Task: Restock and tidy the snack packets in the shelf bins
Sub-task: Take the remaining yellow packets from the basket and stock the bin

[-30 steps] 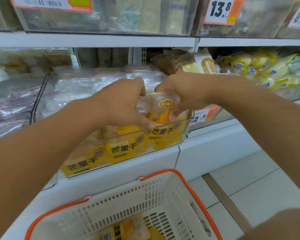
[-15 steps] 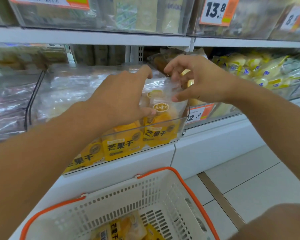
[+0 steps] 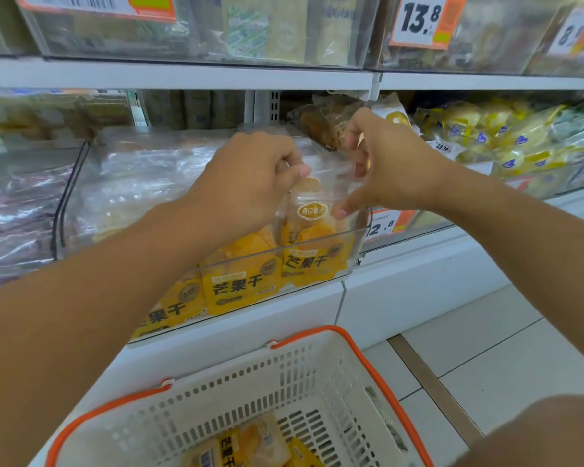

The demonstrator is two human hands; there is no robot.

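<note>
A clear plastic shelf bin (image 3: pixel 358 246) holds several yellow dried-mango packets (image 3: pixel 240 286) standing in a row behind its front wall. At its right end stands one packet (image 3: pixel 312 227) with a clear top and yellow bottom. My left hand (image 3: pixel 250 176) pinches that packet's top left edge. My right hand (image 3: pixel 385 166) grips its top right edge, thumb on the front. The packet is upright, its lower half inside the bin.
A white basket with an orange rim (image 3: pixel 361 352) sits below the shelf with more yellow packets (image 3: pixel 246 443) inside. Neighbouring bins hold clear-wrapped goods (image 3: pixel 21 210) on the left and yellow-wrapped snacks (image 3: pixel 506 136) on the right. A price tag (image 3: pixel 385 225) hangs beside the bin.
Both hands have risen from low in the bin to the packet's top edge, and the packet now stands more upright at the bin's right end.
</note>
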